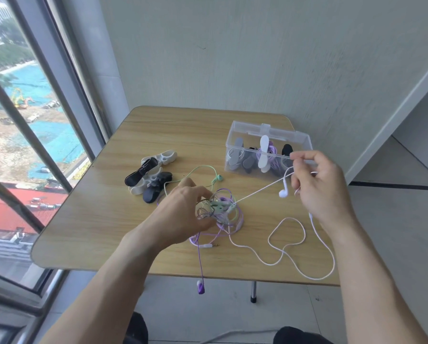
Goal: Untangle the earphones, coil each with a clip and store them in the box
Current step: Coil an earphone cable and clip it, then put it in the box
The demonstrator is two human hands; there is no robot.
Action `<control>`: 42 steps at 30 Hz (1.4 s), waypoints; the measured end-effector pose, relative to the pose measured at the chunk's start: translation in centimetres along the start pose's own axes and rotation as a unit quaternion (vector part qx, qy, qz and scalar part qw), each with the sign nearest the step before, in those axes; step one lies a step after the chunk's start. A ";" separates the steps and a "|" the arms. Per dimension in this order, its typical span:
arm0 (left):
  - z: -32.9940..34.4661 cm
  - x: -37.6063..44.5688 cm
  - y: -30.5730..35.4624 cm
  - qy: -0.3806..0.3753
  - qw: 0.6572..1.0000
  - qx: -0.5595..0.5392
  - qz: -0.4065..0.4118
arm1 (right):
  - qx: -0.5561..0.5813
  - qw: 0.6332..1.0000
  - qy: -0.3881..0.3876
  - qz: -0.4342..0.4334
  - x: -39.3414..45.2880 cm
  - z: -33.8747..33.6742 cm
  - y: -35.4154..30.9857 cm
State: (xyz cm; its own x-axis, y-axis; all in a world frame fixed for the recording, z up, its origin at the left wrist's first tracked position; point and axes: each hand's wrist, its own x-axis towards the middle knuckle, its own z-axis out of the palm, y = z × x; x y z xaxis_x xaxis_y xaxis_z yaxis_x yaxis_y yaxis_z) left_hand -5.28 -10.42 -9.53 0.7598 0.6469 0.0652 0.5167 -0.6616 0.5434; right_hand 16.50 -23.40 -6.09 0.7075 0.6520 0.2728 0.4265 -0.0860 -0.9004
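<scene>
A tangle [224, 211] of purple, green and white earphone cords lies mid-table. My left hand [183, 212] grips the tangle from its left side. My right hand [317, 184] pinches the white earphone cord [257, 192] and holds it taut, up and to the right of the knot, with a white earbud [284, 193] dangling beside the palm. More white cord loops [287, 244] on the table at the right. A purple earbud [200, 287] hangs over the near edge. A green earbud [218, 178] lies behind the knot. The clear box [235, 135] at the back right holds several coiled earphones.
Several black and white cord clips [149, 178] lie in a heap at the table's left. The wooden table [96, 219] stands beside a large window on the left and a grey wall behind. A metal plug [214, 245] lies near the front edge.
</scene>
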 end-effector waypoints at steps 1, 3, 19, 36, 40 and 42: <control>-0.1 0.0 0.0 0.006 1.000 0.002 -0.002 | 0.008 1.000 0.018 0.006 0.1 -0.1 0.1; -0.1 0.1 0.0 0.022 1.000 0.005 -0.001 | 0.028 0.998 0.050 0.025 0.2 -0.2 0.2; 0.5 0.3 0.7 0.081 0.996 -0.019 0.033 | -0.345 0.930 -0.122 -0.025 -1.2 2.4 1.2; 0.5 0.1 0.4 0.026 0.998 -0.021 0.048 | -0.130 0.981 -0.145 -0.025 -2.2 6.5 1.6; 0.5 0.1 0.6 0.022 0.998 -0.030 0.051 | -0.108 0.986 -0.122 0.030 -2.1 6.5 1.7; 0.4 0.0 0.6 0.021 0.998 -0.036 0.046 | -0.110 0.987 -0.106 0.044 -1.9 6.3 1.8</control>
State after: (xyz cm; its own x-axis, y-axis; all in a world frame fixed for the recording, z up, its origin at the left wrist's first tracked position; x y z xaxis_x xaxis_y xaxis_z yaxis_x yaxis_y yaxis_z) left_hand -4.82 -10.94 -9.55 0.7848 0.6006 0.1526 0.4141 -0.6915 0.5919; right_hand 12.34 -20.07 -10.36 0.6229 0.7761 0.0984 0.4969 -0.2953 -0.8160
